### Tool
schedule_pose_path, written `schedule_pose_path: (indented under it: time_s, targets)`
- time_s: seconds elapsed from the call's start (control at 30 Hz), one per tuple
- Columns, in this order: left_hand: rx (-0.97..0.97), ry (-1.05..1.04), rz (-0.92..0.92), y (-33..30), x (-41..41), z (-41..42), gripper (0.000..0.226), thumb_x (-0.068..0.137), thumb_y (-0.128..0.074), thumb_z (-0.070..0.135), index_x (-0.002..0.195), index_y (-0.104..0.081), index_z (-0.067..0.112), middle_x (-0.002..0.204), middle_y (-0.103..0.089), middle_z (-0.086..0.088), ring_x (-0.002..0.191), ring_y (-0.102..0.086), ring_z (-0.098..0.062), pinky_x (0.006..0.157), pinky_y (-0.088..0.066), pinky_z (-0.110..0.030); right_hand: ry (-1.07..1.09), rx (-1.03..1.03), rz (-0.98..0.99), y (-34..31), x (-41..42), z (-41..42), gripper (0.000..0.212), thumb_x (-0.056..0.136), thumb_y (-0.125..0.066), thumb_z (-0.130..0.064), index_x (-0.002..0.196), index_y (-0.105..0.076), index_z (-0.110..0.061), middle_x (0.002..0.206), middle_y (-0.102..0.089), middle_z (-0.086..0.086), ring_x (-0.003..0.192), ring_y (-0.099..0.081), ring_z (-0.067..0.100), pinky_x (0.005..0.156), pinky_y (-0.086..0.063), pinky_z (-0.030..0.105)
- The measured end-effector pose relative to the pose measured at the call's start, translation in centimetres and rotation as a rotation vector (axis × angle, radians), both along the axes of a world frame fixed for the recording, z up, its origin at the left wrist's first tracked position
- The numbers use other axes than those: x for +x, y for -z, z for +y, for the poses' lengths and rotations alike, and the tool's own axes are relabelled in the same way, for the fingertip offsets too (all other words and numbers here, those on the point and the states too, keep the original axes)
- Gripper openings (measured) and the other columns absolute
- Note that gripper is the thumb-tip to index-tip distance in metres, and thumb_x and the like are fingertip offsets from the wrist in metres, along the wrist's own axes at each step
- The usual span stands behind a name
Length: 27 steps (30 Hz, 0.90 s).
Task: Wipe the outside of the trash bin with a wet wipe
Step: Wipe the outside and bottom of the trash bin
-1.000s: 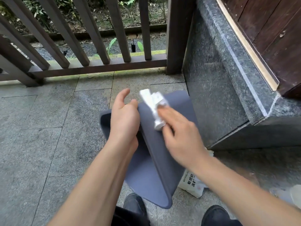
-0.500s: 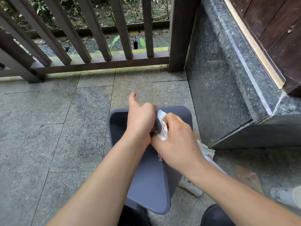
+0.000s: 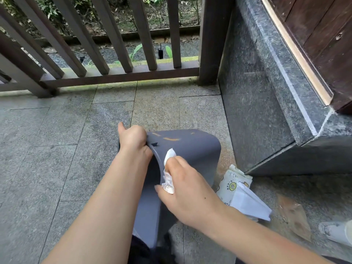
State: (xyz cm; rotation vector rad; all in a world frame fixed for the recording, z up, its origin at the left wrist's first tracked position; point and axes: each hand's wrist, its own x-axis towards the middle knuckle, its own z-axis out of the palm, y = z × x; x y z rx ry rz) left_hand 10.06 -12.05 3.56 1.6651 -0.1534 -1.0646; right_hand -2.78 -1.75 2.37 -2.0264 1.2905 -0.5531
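Observation:
A grey-blue plastic trash bin (image 3: pixel 192 149) is tipped over the stone floor, one flat outer face turned up toward me, its lower part running down between my arms. My left hand (image 3: pixel 133 140) grips the bin's upper left edge, thumb sticking up. My right hand (image 3: pixel 182 185) holds a crumpled white wet wipe (image 3: pixel 168 168) and presses it against the bin's outer face near the left corner. Part of the wipe is hidden under my fingers.
A white wipe packet (image 3: pixel 232 183) and a loose white sheet (image 3: pixel 249 204) lie on the floor right of the bin. A dark stone step (image 3: pixel 266 111) rises on the right below a wooden door. A brown railing (image 3: pixel 114 73) borders the far side.
The bin has been turned, so a flat outer face now points up instead of its open mouth. My right hand has slid the wipe down onto that face. My left hand still grips the edge.

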Motion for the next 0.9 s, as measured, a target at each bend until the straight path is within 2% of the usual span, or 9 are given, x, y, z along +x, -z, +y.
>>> schedule_pose_path:
  time_s: [0.1, 0.2, 0.3, 0.37, 0.5, 0.63, 0.73, 0.83, 0.9]
  targets:
    - [-0.110, 0.125, -0.091, -0.5, 0.0, -0.2, 0.088, 0.092, -0.034, -0.013, 0.161, -0.014, 0.038, 0.139, -0.049, -0.002, 0.063, -0.056, -0.018, 0.059, -0.053, -0.032, -0.126, 0.013, 0.023, -0.4, -1.4, -1.0, 0.013, 0.088, -0.056, -0.026, 0.091, -0.045, -0.022, 0.093, -0.050, -0.002, 0.085, -0.055, 0.028, 0.072, -0.044, 0.040]
    - [-0.205, 0.274, -0.396, -1.3, -0.2, -0.3, 0.086, 0.091, -0.043, 0.000, 0.158, -0.018, 0.047, 0.119, -0.051, 0.030, 0.072, -0.058, -0.013, 0.071, -0.051, -0.034, -0.093, -0.032, 0.080, -0.7, -3.9, -2.5, 0.002, 0.089, -0.054, -0.022, 0.090, -0.054, -0.022, 0.091, -0.057, 0.000, 0.086, -0.057, 0.027, 0.074, -0.044, 0.040]
    - [-0.370, 0.348, -0.599, -2.5, 0.3, 0.1, 0.078, 0.092, -0.047, 0.003, 0.158, -0.027, 0.040, 0.128, -0.037, 0.042, 0.076, -0.052, 0.030, 0.074, -0.044, -0.003, 0.068, -0.044, 0.093, -1.1, -6.4, -4.2, 0.008, 0.088, -0.058, -0.021, 0.083, -0.053, -0.024, 0.080, -0.056, -0.007, 0.077, -0.056, 0.020, 0.064, -0.036, 0.032]
    - [-0.452, 0.395, -0.672, -3.3, 1.0, 0.4, 0.076, 0.093, -0.049, 0.001, 0.159, -0.030, 0.033, 0.137, -0.034, 0.037, 0.097, -0.036, 0.043, 0.078, -0.031, 0.009, 0.186, -0.034, 0.113, -1.1, -7.7, -5.4, 0.005, 0.088, -0.060, -0.021, 0.084, -0.061, -0.019, 0.076, -0.062, -0.005, 0.072, -0.057, 0.020, 0.063, -0.040, 0.036]
    - [-0.511, 0.471, -0.726, -3.9, 1.9, 1.6, 0.076, 0.092, -0.050, 0.000, 0.157, -0.034, 0.035, 0.137, -0.032, 0.046, 0.127, -0.027, 0.032, 0.100, -0.023, 0.004, 0.396, 0.027, 0.134, -0.8, -9.5, -7.7, 0.014, 0.086, -0.062, -0.023, 0.076, -0.066, -0.015, 0.068, -0.066, 0.003, 0.072, -0.059, 0.026, 0.065, -0.045, 0.038]
    - [-0.475, 0.523, -0.668, -4.2, 0.5, 2.7, 0.078, 0.090, -0.048, -0.008, 0.154, -0.040, 0.035, 0.147, -0.043, 0.032, 0.138, -0.033, 0.015, 0.118, -0.028, -0.022, 0.477, 0.132, 0.073, -0.2, -10.0, -8.7, 0.015, 0.085, -0.062, -0.025, 0.074, -0.066, -0.017, 0.071, -0.067, 0.001, 0.074, -0.060, 0.021, 0.061, -0.042, 0.030]
    - [-0.403, 0.503, -0.598, -4.0, -0.7, 2.9, 0.078, 0.090, -0.050, -0.009, 0.151, -0.046, 0.040, 0.134, -0.050, 0.039, 0.125, -0.043, 0.021, 0.110, -0.037, -0.017, 0.456, 0.141, 0.120, 0.3, -9.2, -8.5, 0.018, 0.086, -0.058, -0.023, 0.069, -0.060, -0.017, 0.068, -0.063, 0.002, 0.072, -0.056, 0.025, 0.058, -0.039, 0.031]
    - [-0.324, 0.473, -0.538, -3.5, -1.7, 2.9, 0.073, 0.090, -0.051, -0.007, 0.145, -0.051, 0.041, 0.078, -0.055, 0.052, 0.071, -0.052, 0.023, 0.068, -0.041, 0.000, 0.450, 0.080, 0.208, 0.9, -9.2, -8.4, 0.020, 0.088, -0.051, -0.016, 0.068, -0.052, -0.017, 0.076, -0.057, 0.007, 0.077, -0.052, 0.030, 0.061, -0.026, 0.037]
    - [-0.304, 0.439, -0.486, -3.4, -2.5, 2.9, 0.072, 0.090, -0.051, -0.007, 0.144, -0.053, 0.041, 0.062, -0.052, 0.045, 0.060, -0.047, 0.012, 0.057, -0.039, -0.003, 0.464, 0.108, 0.202, 1.2, -9.5, -8.4, 0.016, 0.093, -0.045, -0.016, 0.079, -0.054, -0.015, 0.089, -0.061, 0.011, 0.087, -0.055, 0.033, 0.065, -0.028, 0.034]
